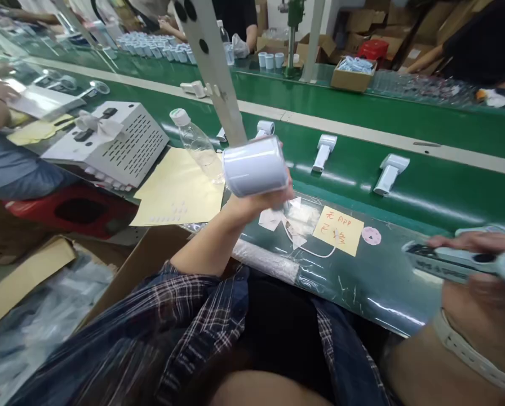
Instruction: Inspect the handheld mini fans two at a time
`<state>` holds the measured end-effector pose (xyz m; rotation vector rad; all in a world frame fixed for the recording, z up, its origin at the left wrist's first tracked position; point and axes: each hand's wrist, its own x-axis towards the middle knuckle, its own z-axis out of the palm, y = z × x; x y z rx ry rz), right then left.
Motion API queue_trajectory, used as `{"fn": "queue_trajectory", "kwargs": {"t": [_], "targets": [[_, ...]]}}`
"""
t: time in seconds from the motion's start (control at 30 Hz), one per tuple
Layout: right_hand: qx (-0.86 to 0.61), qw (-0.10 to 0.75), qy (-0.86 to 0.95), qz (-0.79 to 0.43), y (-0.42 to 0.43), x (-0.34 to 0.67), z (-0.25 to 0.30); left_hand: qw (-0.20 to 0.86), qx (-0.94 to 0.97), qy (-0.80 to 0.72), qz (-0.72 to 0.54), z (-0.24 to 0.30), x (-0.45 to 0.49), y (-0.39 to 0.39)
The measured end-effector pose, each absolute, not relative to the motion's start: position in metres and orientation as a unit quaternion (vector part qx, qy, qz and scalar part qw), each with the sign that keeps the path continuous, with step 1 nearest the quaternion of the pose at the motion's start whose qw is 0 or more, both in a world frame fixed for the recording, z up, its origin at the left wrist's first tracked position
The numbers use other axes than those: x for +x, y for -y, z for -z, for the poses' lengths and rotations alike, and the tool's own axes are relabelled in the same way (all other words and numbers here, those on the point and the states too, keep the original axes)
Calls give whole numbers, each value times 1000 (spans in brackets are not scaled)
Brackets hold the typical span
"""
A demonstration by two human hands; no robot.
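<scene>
My left hand [263, 202] is closed around a pale blue, glossy cup-shaped cylinder [255, 168], holding it on its side above the bench. Its far fingers are hidden behind the cylinder. At the right edge, my right hand [487, 282], with a pale wristband, grips a light blue handheld device housing [442, 262]; its rounded end is cut off by the frame. Below the left hand lie clear plastic scraps and a white cord [315, 252]. A yellow note [338, 230] with red handwriting and a pink round sticker [371, 235] lie between the hands.
Pale handheld devices [324, 152] lie on the green conveyor [447, 180]. A clear bottle [197, 144], yellow paper [185, 192] and a perforated metal box [121, 141] stand left. A slanted metal post [214, 67] rises ahead. Co-workers sit across and at left; a carton of plastic bags [66, 304] is lower left.
</scene>
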<state>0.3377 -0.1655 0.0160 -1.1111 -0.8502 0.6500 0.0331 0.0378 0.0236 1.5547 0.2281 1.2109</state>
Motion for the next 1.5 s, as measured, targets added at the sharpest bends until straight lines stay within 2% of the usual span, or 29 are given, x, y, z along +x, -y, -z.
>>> {"fn": "queue_trajectory", "kwargs": {"t": [0.07,0.13,0.27,0.4,0.47,0.53,0.6,0.67,0.77,0.87,0.93,1.1,1.27,1.4,1.5], "targets": [[-483,724,407,-276,153,325,-11,641,629,-29,-438,-12,44,-23],[-499,721,386,-287,141,306,3,690,595,-17,-413,4,64,-6],[-548,648,425,-314,125,265,42,671,549,-120,-484,32,120,29],[-607,539,501,-300,117,293,57,678,617,-142,-373,45,169,25],[-705,462,492,-219,119,341,58,607,714,-174,-303,47,187,-8],[-825,340,439,-106,128,394,61,464,813,-257,-241,48,200,-58],[-893,226,388,-17,140,434,64,337,832,-379,-224,48,208,-112],[-912,197,357,39,147,451,66,312,789,-481,-221,52,216,-152],[-889,223,391,86,124,439,66,364,748,-507,-225,65,228,-174],[-848,244,470,3,62,421,68,439,711,-488,-253,71,235,-167],[-851,248,461,-29,16,418,72,505,667,-473,-276,65,224,-159],[-851,264,448,-68,-45,411,71,670,550,-376,-327,45,145,-118],[-723,285,602,-183,-22,332,48,768,442,-300,-353,54,92,-64],[-621,294,695,-211,33,275,35,834,306,-220,-403,63,89,-53],[-665,316,636,-231,65,269,44,849,267,-211,-404,64,89,-52]]}}
